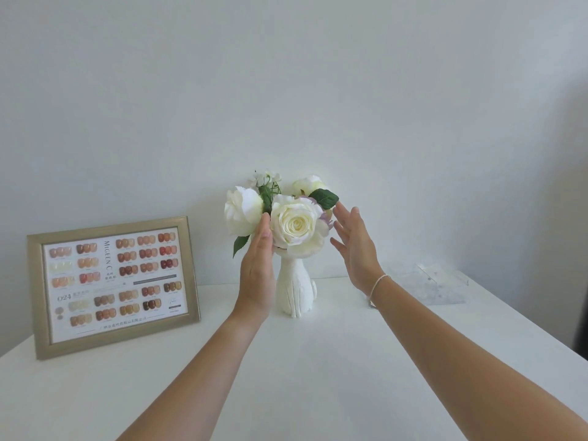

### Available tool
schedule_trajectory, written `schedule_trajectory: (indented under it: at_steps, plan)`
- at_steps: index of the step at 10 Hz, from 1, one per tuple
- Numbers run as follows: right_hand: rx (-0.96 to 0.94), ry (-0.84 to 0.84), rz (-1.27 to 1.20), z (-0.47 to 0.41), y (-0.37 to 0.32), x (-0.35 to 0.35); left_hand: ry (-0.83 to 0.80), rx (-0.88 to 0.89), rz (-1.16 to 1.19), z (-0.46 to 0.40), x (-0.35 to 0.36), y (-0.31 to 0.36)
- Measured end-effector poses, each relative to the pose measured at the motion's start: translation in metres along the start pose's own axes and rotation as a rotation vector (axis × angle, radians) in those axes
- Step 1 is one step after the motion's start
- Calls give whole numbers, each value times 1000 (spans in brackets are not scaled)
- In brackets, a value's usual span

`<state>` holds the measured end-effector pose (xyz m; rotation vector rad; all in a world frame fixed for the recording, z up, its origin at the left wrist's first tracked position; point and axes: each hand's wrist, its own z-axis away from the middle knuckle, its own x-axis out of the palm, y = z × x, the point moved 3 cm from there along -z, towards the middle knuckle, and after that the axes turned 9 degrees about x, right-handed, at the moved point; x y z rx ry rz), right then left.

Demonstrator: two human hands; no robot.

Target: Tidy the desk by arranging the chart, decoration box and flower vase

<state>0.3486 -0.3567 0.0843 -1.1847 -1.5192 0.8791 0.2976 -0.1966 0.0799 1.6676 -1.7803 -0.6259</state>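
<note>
A white cat-shaped vase (294,289) stands upright on the white desk (286,377), close to the back wall, holding white roses (294,224) with green leaves. My left hand (258,265) is flat with straight fingers, its fingertips touching the left side of the front rose. My right hand (353,246) is spread with straight fingers just right of the bouquet, a small gap away. A gold-framed nail colour chart (114,281) leans upright at the left. A clear decoration box (429,283) lies flat at the back right.
The plain white wall (286,90) rises right behind the vase and chart. The desk's right edge runs diagonally toward the lower right, with a dark area (580,218) beyond it. A thin bracelet is on my right wrist.
</note>
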Motion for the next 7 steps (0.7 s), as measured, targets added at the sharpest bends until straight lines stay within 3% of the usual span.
schedule_trajectory:
  at_steps: [3,5,7]
  plan:
    - [10,-127,117,43,6,30,-13,-123,44,4,1,11]
    - [14,-6,126,56,14,11,5,-101,-14,10,-17,13]
    - [76,47,297,97,52,-11,-12,-175,-166,48,-38,1]
